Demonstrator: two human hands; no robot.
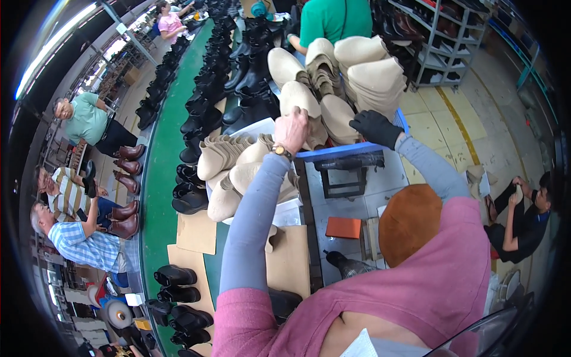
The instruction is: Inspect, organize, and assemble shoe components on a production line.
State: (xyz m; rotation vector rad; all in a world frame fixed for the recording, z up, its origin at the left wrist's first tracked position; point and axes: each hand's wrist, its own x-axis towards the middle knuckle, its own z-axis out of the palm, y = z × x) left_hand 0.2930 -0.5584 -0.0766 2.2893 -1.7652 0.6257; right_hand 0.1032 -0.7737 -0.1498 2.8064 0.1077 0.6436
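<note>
My left hand (291,132), bare with a wristwatch, is closed on the front of a beige shoe insole (297,97) at the near side of a blue crate (339,152). In a black glove, my right hand (378,128) rests at the crate's near right edge, against another beige insole (338,121). Its fingers are curled, and what they grip is hidden. Stacks of beige insoles (376,83) rise above the crate's rim. Left of my left forearm, more insoles (229,156) lie in a white box (259,128).
A green conveyor (169,128) with rows of black shoes (205,95) runs along my left. A brown round stool seat (410,225) and an orange-red box (343,228) are below the crate. A person in green (336,24) stands beyond it. A shoe rack (446,41) is at far right.
</note>
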